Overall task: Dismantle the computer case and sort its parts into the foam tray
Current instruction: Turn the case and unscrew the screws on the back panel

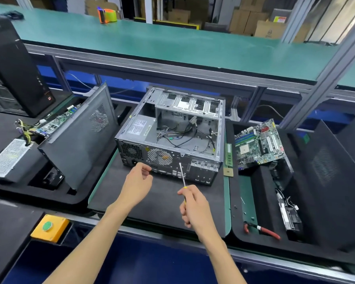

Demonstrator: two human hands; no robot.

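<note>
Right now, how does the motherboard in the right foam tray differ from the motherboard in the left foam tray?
The right motherboard is in full view, propped at a tilt in the right foam tray. The left motherboard is half hidden behind a leaning side panel, in the left foam tray. A loose bundle of yellow cables lies by the left one; a memory stick lies beside the right one. Both are green boards already out of a case.

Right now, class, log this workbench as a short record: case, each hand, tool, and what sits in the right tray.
case: computer case open, cables inside, rear panel toward the person
left hand: fingers curled, holding nothing, near rear panel
right hand: grips screwdriver, tip at rear panel
right foam tray: motherboard, red-handled pliers
</note>
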